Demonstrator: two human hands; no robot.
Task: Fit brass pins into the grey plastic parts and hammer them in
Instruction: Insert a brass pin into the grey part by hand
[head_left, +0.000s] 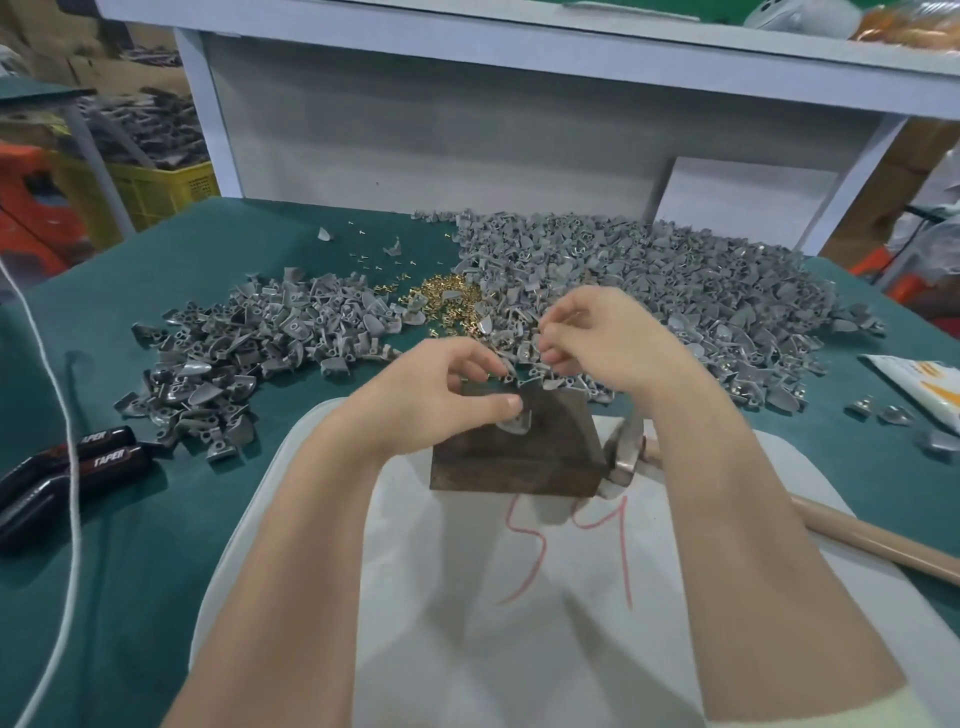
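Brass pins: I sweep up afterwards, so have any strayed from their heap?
Yes. A few loose pins lie scattered on the green mat beyond the brass heap, towards the back, beside two stray grey parts.

Passage ahead is blocked by the left pile (218, 358) and right pile (654, 291); bare worktop (171, 249) is left open far left.

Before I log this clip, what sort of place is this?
Probably a small factory assembly bench: heaps of grey plastic parts and brass pins on a green table, and a hammer beside a wooden block.
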